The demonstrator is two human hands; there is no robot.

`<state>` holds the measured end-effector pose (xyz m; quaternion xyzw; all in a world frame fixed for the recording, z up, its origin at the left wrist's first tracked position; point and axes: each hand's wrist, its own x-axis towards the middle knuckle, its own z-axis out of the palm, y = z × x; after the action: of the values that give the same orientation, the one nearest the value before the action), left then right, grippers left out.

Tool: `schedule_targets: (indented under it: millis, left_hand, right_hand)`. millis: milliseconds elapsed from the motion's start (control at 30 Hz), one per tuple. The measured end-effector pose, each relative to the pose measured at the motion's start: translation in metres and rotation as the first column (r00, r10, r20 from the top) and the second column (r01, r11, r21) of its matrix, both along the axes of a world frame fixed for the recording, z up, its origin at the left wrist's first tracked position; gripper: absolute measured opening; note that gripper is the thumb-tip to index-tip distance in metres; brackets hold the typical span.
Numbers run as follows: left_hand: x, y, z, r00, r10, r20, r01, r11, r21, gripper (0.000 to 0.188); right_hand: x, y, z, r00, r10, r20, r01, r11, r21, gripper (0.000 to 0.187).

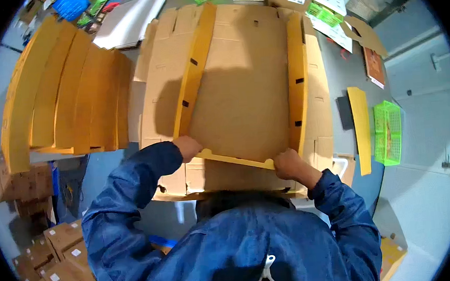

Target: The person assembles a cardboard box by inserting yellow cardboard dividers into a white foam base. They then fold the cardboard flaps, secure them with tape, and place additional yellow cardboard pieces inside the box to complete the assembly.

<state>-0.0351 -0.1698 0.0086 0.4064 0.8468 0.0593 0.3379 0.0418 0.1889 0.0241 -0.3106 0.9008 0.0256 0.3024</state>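
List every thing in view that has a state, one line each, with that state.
Left hand: gripping the near flap's left end.
Right hand: gripping the flap's right end.
Near flap: partly folded up.
Cardboard box blank: lying flat, side flaps raised.
Yellow cardboard stack: fanned, leaning on edge.
Green basket: lying on the table's right side.

Pretty cramped. Big flat cardboard sheet (242,87) hogging the middle of the frame, stack of yellow folded panels (65,94) crowding the left. Open grey tabletop (341,75) down the right, broken only by a yellow strip (360,128) and green basket (387,131).
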Motion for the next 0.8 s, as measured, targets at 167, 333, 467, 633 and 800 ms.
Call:
schedule_targets:
  millis: [167,333,467,633,800]
  left_hand:
    - [-0.005,0.005,0.0,0.989,-0.134,-0.065,0.124,0.982,-0.141,0.025]
    - [0.014,0.008,-0.011,0.969,0.031,-0.244,-0.068,0.987,-0.143,0.018]
    - [0.056,0.022,-0.043,0.956,0.093,-0.279,-0.102,0.995,-0.018,0.017]
    - [0.15,0.067,0.006,0.89,0.373,-0.261,-0.033,0.625,0.78,0.038]
    - [0.161,0.064,0.05,0.905,0.423,-0.045,-0.184,0.485,0.855,0.032]
  right_hand:
    - [-0.004,-0.003,0.001,0.996,-0.073,0.054,0.067,0.992,0.104,0.02]
    - [-0.004,-0.004,0.003,0.996,-0.074,0.049,0.07,0.994,0.083,0.026]
    - [0.005,0.012,0.013,0.999,-0.044,-0.016,0.045,0.996,0.074,0.018]
    - [-0.033,0.126,-0.01,0.958,-0.082,-0.276,0.06,0.994,-0.088,0.021]
    - [-0.089,0.125,0.047,0.73,-0.4,-0.555,0.279,0.915,-0.292,0.043]
